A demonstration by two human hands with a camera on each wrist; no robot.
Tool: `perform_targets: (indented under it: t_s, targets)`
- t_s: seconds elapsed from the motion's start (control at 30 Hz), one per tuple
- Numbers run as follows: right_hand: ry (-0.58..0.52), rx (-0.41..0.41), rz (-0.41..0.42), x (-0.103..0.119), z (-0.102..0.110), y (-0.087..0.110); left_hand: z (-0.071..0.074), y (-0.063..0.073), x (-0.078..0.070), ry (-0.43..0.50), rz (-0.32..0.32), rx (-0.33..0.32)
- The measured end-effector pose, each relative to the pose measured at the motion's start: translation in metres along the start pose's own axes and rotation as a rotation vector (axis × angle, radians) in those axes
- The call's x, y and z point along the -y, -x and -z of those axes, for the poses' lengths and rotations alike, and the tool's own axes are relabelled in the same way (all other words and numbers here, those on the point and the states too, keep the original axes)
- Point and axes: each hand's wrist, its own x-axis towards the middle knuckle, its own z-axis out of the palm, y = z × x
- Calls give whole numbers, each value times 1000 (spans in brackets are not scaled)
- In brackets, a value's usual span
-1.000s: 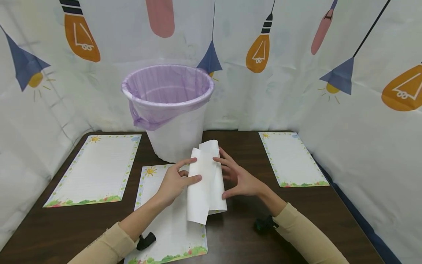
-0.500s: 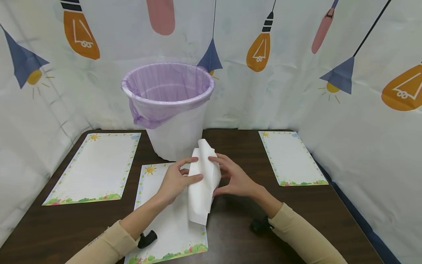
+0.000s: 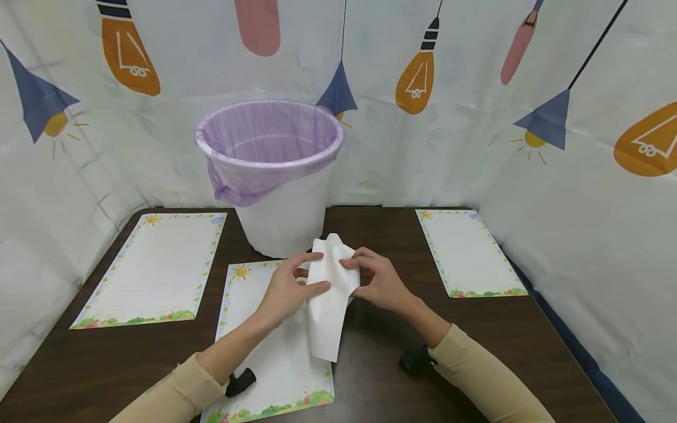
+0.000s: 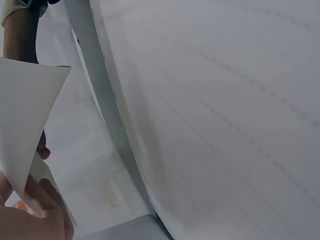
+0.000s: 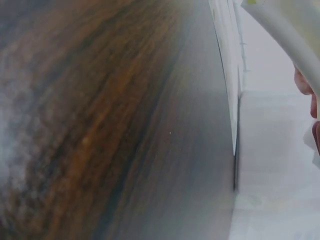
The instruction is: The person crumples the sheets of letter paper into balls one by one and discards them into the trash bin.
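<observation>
A folded, creased sheet of white paper (image 3: 329, 311) is held up between both hands in the head view, its lower end overlapping the bordered sheet beneath. My left hand (image 3: 285, 289) pinches its left edge, thumb in front. On the other side my right hand (image 3: 383, 281) pinches the right edge with thumb and fingers, bunching the upper part. In the left wrist view the paper (image 4: 25, 110) hangs as a pointed flap over the fingers (image 4: 42, 205). The right wrist view catches only a corner of the paper (image 5: 285, 25) and some fingertips (image 5: 302, 82).
Below the hands lies a bordered sheet (image 3: 254, 364) with a sun printed on it. Similar sheets lie at the left (image 3: 153, 270) and right (image 3: 471, 252) of the dark table (image 3: 402, 235). A white bin (image 3: 285, 217) with a purple liner (image 3: 270, 135) stands behind.
The right hand has closed in on the paper's right edge, squeezing the loose roll into a narrower, creased fold. The paper's top has dropped lower, and both hands have shifted slightly right over the last half second.
</observation>
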Motion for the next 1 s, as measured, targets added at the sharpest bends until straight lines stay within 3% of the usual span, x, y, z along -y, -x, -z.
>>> perform_targets:
  t_s: [0.17, 0.3, 0.4, 0.53, 0.7, 1.0]
  targets:
    - [26, -98, 1, 2, 2, -1, -1, 1, -2, 25, -18, 51]
    - [26, -192, -34, 21, 5, -6, 3, 0, -2, 100, -35, 158]
    - [7, -237, -46, 19, 6, -6, 7, 1, 0, 177, -57, 260]
    - [-18, -286, -50, 20, 6, -7, 5, 2, 0, 175, -126, 322]
    - [-24, -303, -24, 26, 1, -8, -3, 0, 0, 99, -209, 266]
    - [-41, -265, -68, 0, -8, -3, -2, 0, 0, 102, -187, 128]
